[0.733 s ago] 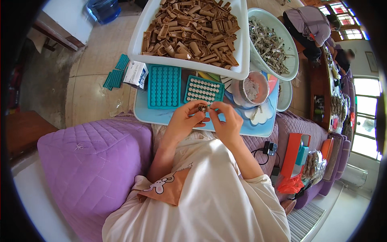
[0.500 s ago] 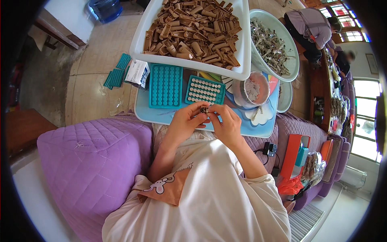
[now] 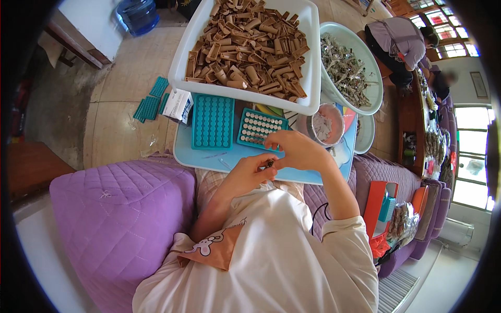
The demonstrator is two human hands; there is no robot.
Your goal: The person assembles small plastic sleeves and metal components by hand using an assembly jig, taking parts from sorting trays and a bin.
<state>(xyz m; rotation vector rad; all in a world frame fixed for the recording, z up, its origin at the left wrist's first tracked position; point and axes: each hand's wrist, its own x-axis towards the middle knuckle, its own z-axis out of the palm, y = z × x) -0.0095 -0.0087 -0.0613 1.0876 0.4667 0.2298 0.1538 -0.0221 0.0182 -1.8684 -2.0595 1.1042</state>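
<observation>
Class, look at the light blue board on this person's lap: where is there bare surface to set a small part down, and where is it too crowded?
Bare strip: the near edge of the light blue board, below the empty teal tray, left of the left hand. Crowded: the far side, under the white tub, the filled teal tray and pink bowl, where the right hand works.

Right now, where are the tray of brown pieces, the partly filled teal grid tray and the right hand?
Tray of brown pieces [image 3: 313, 62]: head view, on its white right wall.
Partly filled teal grid tray [image 3: 259, 127]: head view, on its middle.
Right hand [image 3: 297, 151]: head view, on the back of the hand.

A home living room: purple sofa [image 3: 115, 219], tiled floor [image 3: 120, 88], windows [image 3: 469, 156].
</observation>
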